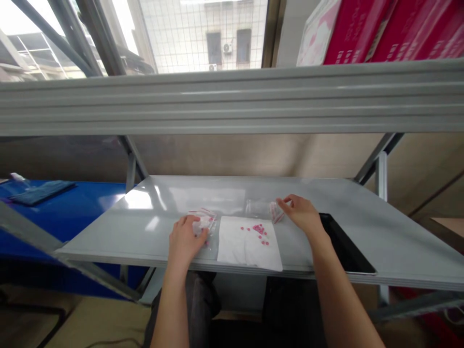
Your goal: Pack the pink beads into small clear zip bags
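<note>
My left hand (pixel 186 237) rests on the left of the grey shelf, thumb and fingers apart, over a clear zip bag (pixel 209 221) with a few pink pieces in it. To the right of it lies a white paper sheet (pixel 234 246) with a loose cluster of small pink round pieces (pixel 259 229). Beyond the sheet, my right hand (pixel 300 211) has its fingertips pinched at the edge of clear zip bags (pixel 276 211) with red-striped tops. Further clear plastic stretches left from there. What exactly the right fingertips hold is small and partly hidden.
A black tray-like flat object (pixel 344 244) lies under my right forearm. A thick grey upper shelf (pixel 232 104) crosses in front, bearing pink boxes (pixel 357 31). At left stands a blue table (pixel 97 193) with a folded dark cloth (pixel 43 191). Metal posts frame both sides.
</note>
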Demonstrator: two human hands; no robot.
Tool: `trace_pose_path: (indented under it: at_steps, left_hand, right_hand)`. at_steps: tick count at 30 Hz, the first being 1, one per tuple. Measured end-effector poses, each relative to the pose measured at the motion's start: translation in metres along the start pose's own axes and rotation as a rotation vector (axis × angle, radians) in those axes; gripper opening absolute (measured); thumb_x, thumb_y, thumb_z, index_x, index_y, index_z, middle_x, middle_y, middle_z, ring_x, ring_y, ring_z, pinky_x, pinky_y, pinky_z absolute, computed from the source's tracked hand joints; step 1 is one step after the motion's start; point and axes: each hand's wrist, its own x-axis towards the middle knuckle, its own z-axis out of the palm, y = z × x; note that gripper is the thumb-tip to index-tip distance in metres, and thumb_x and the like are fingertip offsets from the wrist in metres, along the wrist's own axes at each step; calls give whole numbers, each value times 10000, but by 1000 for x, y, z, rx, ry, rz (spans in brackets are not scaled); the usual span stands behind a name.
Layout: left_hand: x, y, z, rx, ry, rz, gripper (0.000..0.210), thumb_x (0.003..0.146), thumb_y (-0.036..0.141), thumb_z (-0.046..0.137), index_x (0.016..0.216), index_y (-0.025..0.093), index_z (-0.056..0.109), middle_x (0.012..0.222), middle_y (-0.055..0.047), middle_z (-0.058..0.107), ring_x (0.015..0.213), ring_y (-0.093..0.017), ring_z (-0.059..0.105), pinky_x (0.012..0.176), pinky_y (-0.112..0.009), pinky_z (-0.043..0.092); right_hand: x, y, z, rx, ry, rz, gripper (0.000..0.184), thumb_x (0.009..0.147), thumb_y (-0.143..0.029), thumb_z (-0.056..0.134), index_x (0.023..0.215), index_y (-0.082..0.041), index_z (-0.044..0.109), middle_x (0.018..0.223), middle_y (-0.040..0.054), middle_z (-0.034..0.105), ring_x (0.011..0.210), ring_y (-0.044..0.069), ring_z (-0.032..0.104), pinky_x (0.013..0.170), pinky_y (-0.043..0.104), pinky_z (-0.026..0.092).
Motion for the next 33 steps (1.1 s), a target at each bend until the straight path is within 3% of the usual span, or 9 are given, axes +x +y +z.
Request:
trace_pose_path:
  at_steps: [3, 8, 11, 16, 20, 22, 26, 30, 33]
  left_hand:
    - [2, -6, 3, -53, 45, 15, 196, 769, 273, 575, 907, 183, 681, 1040, -103, 687, 1020, -276, 630, 932, -381, 481]
    - [1, -4, 2, -25, 93, -63, 134, 780, 244, 559, 776, 234, 692, 869, -72, 723, 910, -310, 643, 786, -401, 494]
    - [1, -1, 0, -21, 134, -67, 156, 798, 222, 539, 773, 230, 692, 996, -76, 725, 988, -321, 618, 841, -418, 475]
    - [3, -4, 2, -9, 147, -59, 181, 815, 200, 513, 843, 172, 690, 957, -115, 713, 952, -310, 625, 871, -421, 472]
    - [0, -4, 2, 24, 75, -51, 217, 812, 314, 589, 938, 190, 715, 1114, -118, 689, 1005, -347, 594, 843, -448, 476]
    - [-1, -2, 1, 41, 46, -65, 180, 817, 308, 591, 885, 215, 728, 1136, -97, 688, 1015, -355, 580, 810, -449, 482]
    - [-1, 3, -3, 40, 169, -71, 133, 807, 234, 598, 771, 217, 725, 1130, -81, 696, 1045, -359, 565, 837, -479, 476]
    - [1, 7, -9, -160, 393, 119, 139, 828, 225, 593, 757, 198, 708, 1068, -94, 700, 1031, -306, 586, 937, -462, 458]
    - [-2, 17, -15, -370, 387, 313, 174, 880, 221, 544, 784, 201, 688, 1074, -77, 679, 1037, -241, 613, 943, -383, 470]
  right_hand:
    - [-16, -9, 1, 167, 17, -125, 406, 856, -539, 470, 764, -193, 662, 630, 54, 633, 611, 200, 571, 592, 289, 360]
    - [-39, -30, 5, 309, 106, -200, 387, 865, -489, 463, 672, -190, 616, 568, 26, 558, 544, 168, 494, 562, 283, 326]
    - [-49, -43, 7, 419, 112, -218, 350, 849, -449, 487, 658, -183, 612, 577, 21, 554, 550, 158, 479, 560, 282, 319]
    - [-60, -60, 17, 737, -73, -199, 314, 810, -418, 515, 652, -170, 623, 559, 7, 547, 543, 152, 493, 542, 269, 358]
    - [-64, -66, 27, 778, -142, -211, 265, 789, -382, 556, 644, -168, 615, 572, 3, 561, 541, 142, 491, 541, 267, 361]
    - [-66, -66, 29, 770, -148, -236, 254, 789, -367, 565, 632, -171, 610, 571, -1, 559, 548, 139, 489, 550, 268, 358]
    - [-67, -66, 28, 798, -154, -240, 243, 789, -357, 580, 629, -178, 611, 576, -5, 559, 553, 138, 488, 551, 269, 360]
    - [-68, -69, 24, 932, -210, -169, 214, 764, -371, 623, 683, -175, 648, 597, 0, 584, 582, 148, 524, 576, 275, 394]
    - [-73, -75, 23, 1194, -396, -70, 318, 767, -443, 653, 912, -163, 694, 756, 42, 667, 693, 164, 589, 623, 279, 429]
